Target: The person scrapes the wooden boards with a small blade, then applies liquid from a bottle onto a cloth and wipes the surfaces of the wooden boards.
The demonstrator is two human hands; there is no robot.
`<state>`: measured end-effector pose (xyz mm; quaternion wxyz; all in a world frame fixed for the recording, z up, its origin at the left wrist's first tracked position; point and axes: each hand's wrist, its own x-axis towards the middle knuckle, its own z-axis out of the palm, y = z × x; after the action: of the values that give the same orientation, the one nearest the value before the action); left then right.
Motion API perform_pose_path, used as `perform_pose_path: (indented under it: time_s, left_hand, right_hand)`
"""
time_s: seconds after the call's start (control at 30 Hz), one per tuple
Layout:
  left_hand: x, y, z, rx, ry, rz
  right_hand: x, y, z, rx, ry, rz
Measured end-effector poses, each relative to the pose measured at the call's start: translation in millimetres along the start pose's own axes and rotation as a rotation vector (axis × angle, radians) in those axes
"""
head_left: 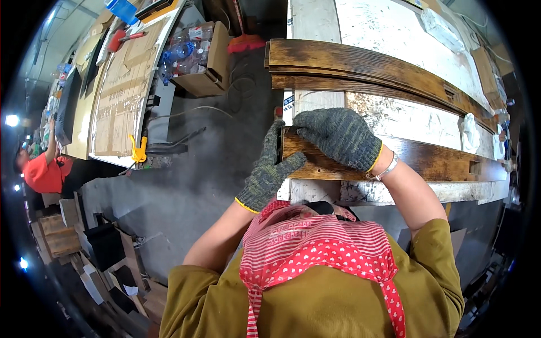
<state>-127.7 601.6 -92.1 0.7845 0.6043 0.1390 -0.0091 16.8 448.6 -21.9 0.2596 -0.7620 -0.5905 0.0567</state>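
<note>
Workshop interior, with grey floor [197, 188] at centre left and a white worktop [389, 17] filling the upper right. Lower centre: the near plank [428, 158], brown and streaked, lies across the worktop, its left end about level with the worktop's edge. The left hand [267, 174], gloved, sets its thumb on that end, fingers along the end face; the right hand [341, 138], gloved, lies palm down over the same end. Whether either is clamped on the plank cannot be told. Probable hazards: slipping or skewing, should the hands push unevenly; snagged knit, should the plank's edge be rough. Counts, near to far: hands, two; near plank, one; far planks [349, 62], upper right, at least two, overlapping; box of bottles [205, 79], upper left, one; red broom [246, 43], one.
</note>
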Motion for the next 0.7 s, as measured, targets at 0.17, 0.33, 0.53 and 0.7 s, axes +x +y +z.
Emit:
perform_pose_path:
  time_s: [0.17,0.33,0.53,0.7]
  left_hand:
    - [3,-13,0,-0.044,0.004,0.061]
    - [10,-28,-4,0.003,0.005,0.153]
    - [9,-34,-5,-0.012,0.019,0.143]
    - [8,-32,-3,0.003,0.037,0.144]
  right_hand:
    - [4,-10,1,-0.128,-0.079,0.051]
    - [3,-14,6,-0.263,-0.050,0.041]
    - [1,-17,13,-0.182,-0.057,0.160]
    - [-1,-17,9,-0.152,-0.050,0.131]
